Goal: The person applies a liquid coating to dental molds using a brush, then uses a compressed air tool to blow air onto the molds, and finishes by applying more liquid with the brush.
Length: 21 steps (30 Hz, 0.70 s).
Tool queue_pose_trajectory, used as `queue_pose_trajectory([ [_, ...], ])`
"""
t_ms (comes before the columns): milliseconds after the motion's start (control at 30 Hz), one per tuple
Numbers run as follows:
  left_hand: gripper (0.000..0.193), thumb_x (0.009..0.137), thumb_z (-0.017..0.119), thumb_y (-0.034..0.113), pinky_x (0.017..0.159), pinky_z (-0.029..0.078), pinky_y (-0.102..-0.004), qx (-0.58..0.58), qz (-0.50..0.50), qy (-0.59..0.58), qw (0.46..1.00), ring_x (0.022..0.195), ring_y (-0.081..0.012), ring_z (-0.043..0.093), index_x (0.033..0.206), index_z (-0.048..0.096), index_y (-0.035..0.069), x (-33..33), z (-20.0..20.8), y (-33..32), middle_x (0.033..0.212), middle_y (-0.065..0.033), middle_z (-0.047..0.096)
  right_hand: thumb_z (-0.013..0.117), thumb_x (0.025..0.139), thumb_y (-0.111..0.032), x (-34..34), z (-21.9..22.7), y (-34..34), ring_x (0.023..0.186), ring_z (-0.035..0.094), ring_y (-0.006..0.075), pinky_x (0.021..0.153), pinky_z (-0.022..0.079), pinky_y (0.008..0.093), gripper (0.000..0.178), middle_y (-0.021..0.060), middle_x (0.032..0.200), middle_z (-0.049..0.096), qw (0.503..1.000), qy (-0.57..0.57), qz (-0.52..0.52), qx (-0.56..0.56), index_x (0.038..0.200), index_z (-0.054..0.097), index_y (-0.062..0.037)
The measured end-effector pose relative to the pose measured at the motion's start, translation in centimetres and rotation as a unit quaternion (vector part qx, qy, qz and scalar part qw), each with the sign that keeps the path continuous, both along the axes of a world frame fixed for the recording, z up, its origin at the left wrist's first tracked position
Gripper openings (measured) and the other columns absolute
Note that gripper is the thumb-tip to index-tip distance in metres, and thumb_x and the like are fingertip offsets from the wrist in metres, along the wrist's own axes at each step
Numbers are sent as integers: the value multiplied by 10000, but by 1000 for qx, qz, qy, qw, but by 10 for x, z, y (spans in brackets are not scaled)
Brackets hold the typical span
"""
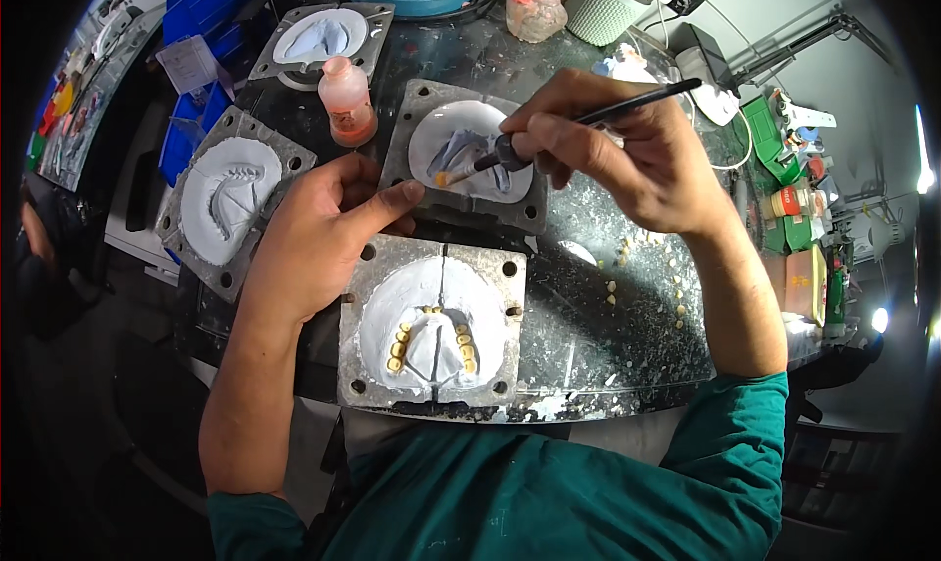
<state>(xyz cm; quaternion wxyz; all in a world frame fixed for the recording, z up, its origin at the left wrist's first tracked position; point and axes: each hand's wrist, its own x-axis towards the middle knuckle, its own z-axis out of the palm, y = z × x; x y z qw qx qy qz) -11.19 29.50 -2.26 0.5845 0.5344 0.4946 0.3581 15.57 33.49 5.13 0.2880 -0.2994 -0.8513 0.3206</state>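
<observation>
Four metal dental flask halves filled with white plaster sit on a dark, speckled workbench [642, 350]. The middle flask half [495, 213] lies between the two hands, its plaster bearing a grey-blue arch-shaped mould. The left hand [328, 218] grasps its near-left corner, thumb laid over the metal and the fingers partly hidden. The right hand [608, 154] grips a black-handled brush [504, 154] like a pen, its yellowish bristles pointing down at the left part of the mould; whether they touch the plaster, I cannot tell.

Just in front stands the near flask half [513, 355], with yellowish artificial teeth [397, 349] set along both sides and the front of its arch. To the left, beside the left wrist, a tilted-looking flask half [296, 155] shows a toothed impression, and the far flask half [378, 24] rests behind. Between these and the middle one stands an open translucent bottle [348, 105] with orange-red liquid at its bottom. Loose teeth [612, 288] lie scattered below the right forearm. Along the back are a blue machine [417, 0] with red buttons and a pale green perforated basket [600, 12].
</observation>
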Motion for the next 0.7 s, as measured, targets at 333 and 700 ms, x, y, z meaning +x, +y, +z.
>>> queue_pose_trajectory([
  [333, 294, 965, 672, 265, 711, 470, -242, 25, -29, 101, 994, 763, -70, 610, 927, 722, -23, -5, 2, 3, 799, -26, 682, 621, 1021, -202, -22, 15, -2, 710, 717, 192, 647, 543, 327, 201, 102, 784, 724, 980, -129, -106, 111, 1048, 700, -19],
  [700, 320, 973, 636, 269, 730, 490, -244, -12, -38, 77, 996, 797, -93, 653, 1005, 716, -39, -5, 6, 2, 850, -44, 687, 598, 1039, -219, -14, 18, 13, 667, 661, 122, 612, 537, 269, 263, 49, 811, 730, 997, -30, -19, -63, 983, 701, 16],
])
